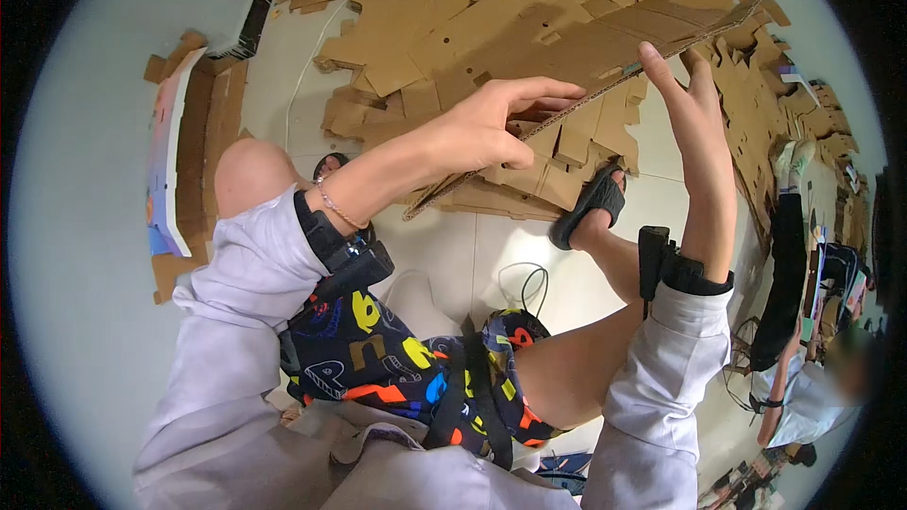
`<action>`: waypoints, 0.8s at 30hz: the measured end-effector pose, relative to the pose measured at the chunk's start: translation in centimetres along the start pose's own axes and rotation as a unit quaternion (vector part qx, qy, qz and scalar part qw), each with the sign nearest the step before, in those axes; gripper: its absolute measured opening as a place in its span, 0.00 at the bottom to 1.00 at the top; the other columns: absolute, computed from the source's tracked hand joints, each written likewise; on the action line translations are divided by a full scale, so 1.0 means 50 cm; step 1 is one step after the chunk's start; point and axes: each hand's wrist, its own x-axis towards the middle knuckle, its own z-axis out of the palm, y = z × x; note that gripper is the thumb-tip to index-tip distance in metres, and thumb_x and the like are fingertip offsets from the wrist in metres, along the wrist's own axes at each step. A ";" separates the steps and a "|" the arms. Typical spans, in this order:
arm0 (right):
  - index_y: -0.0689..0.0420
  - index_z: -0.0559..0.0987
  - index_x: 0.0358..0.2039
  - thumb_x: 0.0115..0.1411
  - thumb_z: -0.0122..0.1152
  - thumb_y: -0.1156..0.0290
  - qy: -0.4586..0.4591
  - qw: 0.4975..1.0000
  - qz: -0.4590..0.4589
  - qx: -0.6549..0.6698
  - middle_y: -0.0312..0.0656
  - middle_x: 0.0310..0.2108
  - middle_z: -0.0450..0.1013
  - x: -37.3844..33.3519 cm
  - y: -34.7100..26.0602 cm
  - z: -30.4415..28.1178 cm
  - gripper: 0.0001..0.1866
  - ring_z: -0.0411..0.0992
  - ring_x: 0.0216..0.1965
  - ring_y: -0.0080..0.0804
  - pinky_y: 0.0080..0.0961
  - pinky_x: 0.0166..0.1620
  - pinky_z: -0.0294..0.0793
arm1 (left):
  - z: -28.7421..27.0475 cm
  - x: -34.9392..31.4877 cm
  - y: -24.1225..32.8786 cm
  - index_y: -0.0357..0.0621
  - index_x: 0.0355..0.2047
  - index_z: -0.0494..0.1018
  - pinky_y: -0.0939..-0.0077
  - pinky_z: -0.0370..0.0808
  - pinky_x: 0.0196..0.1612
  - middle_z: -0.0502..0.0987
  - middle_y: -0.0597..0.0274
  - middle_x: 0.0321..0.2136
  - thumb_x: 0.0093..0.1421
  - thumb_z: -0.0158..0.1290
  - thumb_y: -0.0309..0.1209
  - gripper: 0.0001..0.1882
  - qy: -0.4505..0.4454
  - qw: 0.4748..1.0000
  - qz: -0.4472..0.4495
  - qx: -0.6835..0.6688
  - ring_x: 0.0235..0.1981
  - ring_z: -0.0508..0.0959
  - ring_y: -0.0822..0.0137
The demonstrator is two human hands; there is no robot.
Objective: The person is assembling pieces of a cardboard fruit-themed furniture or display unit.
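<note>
While the left hand [477,132] pinches a cardboard sheet [609,68] by its near edge, thumb and fingers around it, the right hand [697,104] holds the same edge farther along, thumb on top, fingers beneath. Sheet tilted above the pale tiled floor [444,250]. Flattened cardboard [406,61] layered beyond; pale wall [85,217] on the left; another person [803,397] far right.
</note>
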 end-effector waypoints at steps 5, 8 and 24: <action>0.70 0.51 0.60 0.49 0.59 0.43 0.006 0.999 -0.033 0.017 0.60 0.61 0.48 0.004 -0.001 0.002 0.51 0.47 0.64 0.46 0.36 0.62 0.45 | -0.004 -0.006 0.008 0.37 0.57 0.58 0.72 0.55 0.60 0.65 0.56 0.53 0.34 0.46 0.22 0.41 -0.006 1.000 -0.014 -0.012 0.55 0.64 0.66; 0.70 0.51 0.60 0.48 0.60 0.43 0.015 0.999 -0.048 0.011 0.60 0.61 0.47 0.016 0.002 0.005 0.52 0.46 0.64 0.46 0.36 0.62 0.46 | -0.006 -0.008 0.012 0.36 0.57 0.59 0.73 0.54 0.60 0.65 0.55 0.52 0.34 0.46 0.22 0.41 0.000 1.000 -0.009 -0.001 0.55 0.64 0.66; 0.67 0.53 0.60 0.48 0.62 0.46 0.019 0.995 -0.096 -0.003 0.60 0.60 0.52 0.024 0.015 0.008 0.50 0.56 0.59 0.45 0.35 0.53 0.63 | -0.005 -0.015 0.012 0.39 0.56 0.59 0.73 0.58 0.57 0.66 0.59 0.50 0.34 0.47 0.23 0.41 0.012 1.000 -0.024 0.010 0.54 0.64 0.68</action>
